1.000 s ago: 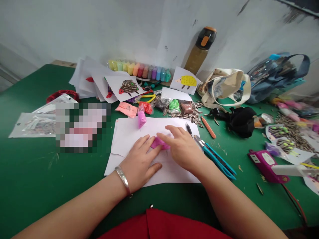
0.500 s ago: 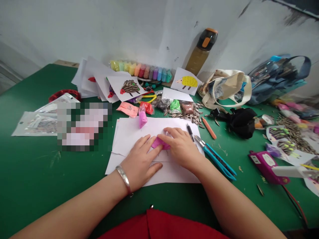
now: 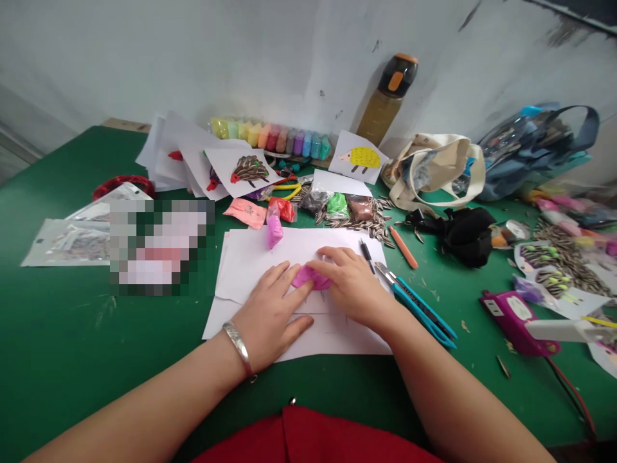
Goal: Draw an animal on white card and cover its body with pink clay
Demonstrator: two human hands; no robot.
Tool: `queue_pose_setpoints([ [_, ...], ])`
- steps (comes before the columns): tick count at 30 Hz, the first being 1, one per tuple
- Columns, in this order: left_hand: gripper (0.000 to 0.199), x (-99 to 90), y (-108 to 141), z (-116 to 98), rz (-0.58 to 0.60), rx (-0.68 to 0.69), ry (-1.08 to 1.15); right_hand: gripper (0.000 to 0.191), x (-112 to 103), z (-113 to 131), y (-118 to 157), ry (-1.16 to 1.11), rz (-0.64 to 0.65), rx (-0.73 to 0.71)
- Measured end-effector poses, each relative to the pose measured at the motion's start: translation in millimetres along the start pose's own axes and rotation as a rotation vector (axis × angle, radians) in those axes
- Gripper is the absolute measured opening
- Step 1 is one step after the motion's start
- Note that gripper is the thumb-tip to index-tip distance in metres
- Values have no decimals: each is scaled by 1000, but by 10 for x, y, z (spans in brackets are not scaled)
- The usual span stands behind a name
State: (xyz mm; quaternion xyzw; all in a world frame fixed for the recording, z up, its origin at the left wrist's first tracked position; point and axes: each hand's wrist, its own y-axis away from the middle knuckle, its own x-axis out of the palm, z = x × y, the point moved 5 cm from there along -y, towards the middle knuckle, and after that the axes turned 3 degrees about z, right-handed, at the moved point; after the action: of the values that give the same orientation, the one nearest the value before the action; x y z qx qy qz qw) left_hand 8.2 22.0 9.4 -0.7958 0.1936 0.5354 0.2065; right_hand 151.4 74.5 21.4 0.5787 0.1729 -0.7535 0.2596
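On white paper [image 3: 241, 263] lies a flattened piece of pink modelling clay [image 3: 308, 278], partly covered by fingers. My left hand [image 3: 274, 308], silver bangle at the wrist, rests flat with its fingers spread, the fingertips at the clay's left side. From the right, my right hand [image 3: 349, 283] reaches over with its index finger pressing on the clay and its other fingers loosely bent. Faint pencil lines show on the paper just below the clay. A pink clay packet [image 3: 274, 230] sits at the sheet's upper edge. A black pen [image 3: 367, 256] lies right beside my right hand.
Right of the paper are a blue utility knife [image 3: 421, 308] and an orange stick [image 3: 403, 247]. Sunflower seeds [image 3: 376, 225] and clay bags lie behind. A magenta glue gun [image 3: 520, 321] with a cord is at right. A bottle [image 3: 385, 103] stands by the wall.
My right index finger has shifted very slightly over the pink clay, and a little more of the clay shows. My left hand stays in place. The view has moved only slightly.
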Motion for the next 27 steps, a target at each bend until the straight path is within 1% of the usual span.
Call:
queue_pose_setpoints([
  [2, 50, 2, -1, 0, 1, 3, -5, 50, -5, -12, 0, -4, -3, 16],
  [6, 50, 3, 2, 0, -4, 4, -10, 48, -10, -26, 17, -7, 2, -10],
  [9, 49, 1, 5, -3, -9, 6, -18, 58, -17, -88, 52, -42, -16, 21],
  [11, 49, -1, 5, -6, -11, 7, -26, 61, -23, -116, 78, -31, -44, 34],
  [16, 53, 5, 5, -7, -1, 8, -33, 58, -7, -112, 122, -9, -64, -14],
  [20, 52, 7, 6, 1, 6, 3, -27, 63, 0, -183, 146, -72, -76, 43],
  [24, 53, 9, 3, 2, 8, 4, -26, 57, -2, -167, 145, -55, -64, 9],
  [27, 54, 18, 2, 6, 5, 5, -34, 59, -16, -165, 133, -61, -70, 30],
])
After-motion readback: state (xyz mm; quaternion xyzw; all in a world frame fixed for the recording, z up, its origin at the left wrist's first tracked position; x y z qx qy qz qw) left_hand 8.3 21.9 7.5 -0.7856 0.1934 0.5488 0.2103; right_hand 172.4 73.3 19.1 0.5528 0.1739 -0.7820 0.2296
